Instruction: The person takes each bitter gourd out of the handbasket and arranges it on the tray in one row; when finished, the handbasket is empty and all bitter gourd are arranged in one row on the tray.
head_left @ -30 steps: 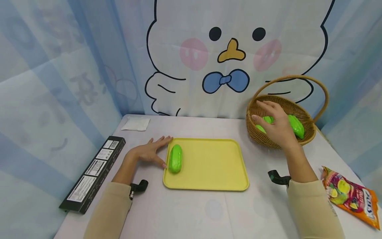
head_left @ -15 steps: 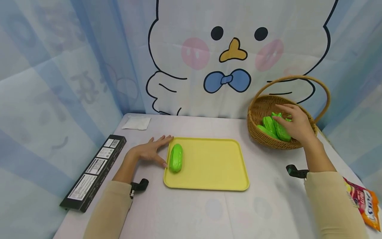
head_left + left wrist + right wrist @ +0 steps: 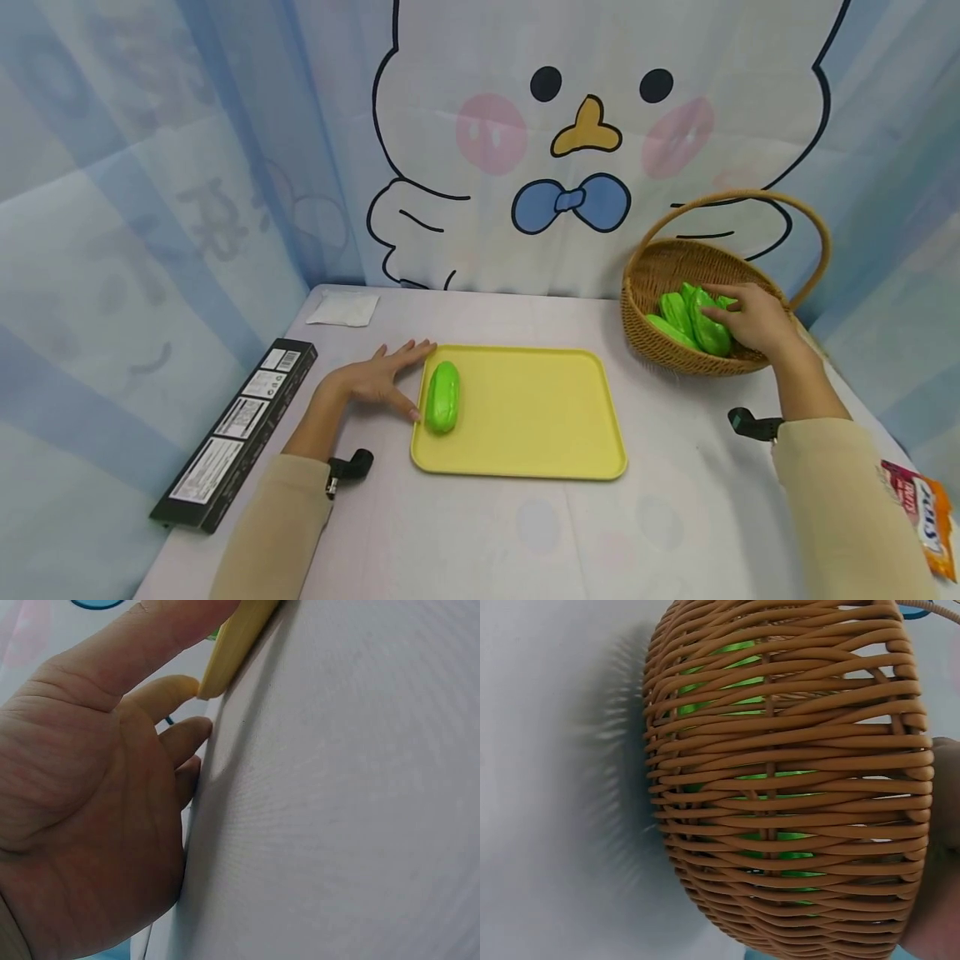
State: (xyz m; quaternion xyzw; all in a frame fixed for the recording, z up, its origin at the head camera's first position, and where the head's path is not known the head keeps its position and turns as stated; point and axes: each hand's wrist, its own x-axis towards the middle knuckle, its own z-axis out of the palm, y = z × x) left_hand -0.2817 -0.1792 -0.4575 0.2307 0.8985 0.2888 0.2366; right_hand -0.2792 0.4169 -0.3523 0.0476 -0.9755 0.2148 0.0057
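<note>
On the yellow tray (image 3: pixel 525 417) lies a smooth, long green toy vegetable, cucumber-like (image 3: pixel 443 397), near the left end. My left hand (image 3: pixel 371 381) rests at that end with fingers spread; thumb and fingertips touch the rim. In the left wrist view the left hand (image 3: pixel 90 772) has its palm showing beside the tray edge (image 3: pixel 236 649). At the back right, my right hand (image 3: pixel 757 321) reaches into the wicker basket (image 3: pixel 667 262), thumb and index finger at the ribbed green pepper-like pieces (image 3: pixel 705 325). Its other fingers are hidden, and the basket wall (image 3: pixel 787 765) blocks the right wrist view.
A long black box (image 3: pixel 236 433) lies along the table's left side. White folded tissue or a packet (image 3: pixel 343 308) sits at the back left. An orange and red snack bag (image 3: pixel 926 517) is partly behind my right sleeve. The basket's handle (image 3: pixel 731 195) arches above it.
My right hand has moved right across the basket, then lowered onto the green pieces, its fingers coming closer together. My left hand, the tray and the piece on it have stayed put.
</note>
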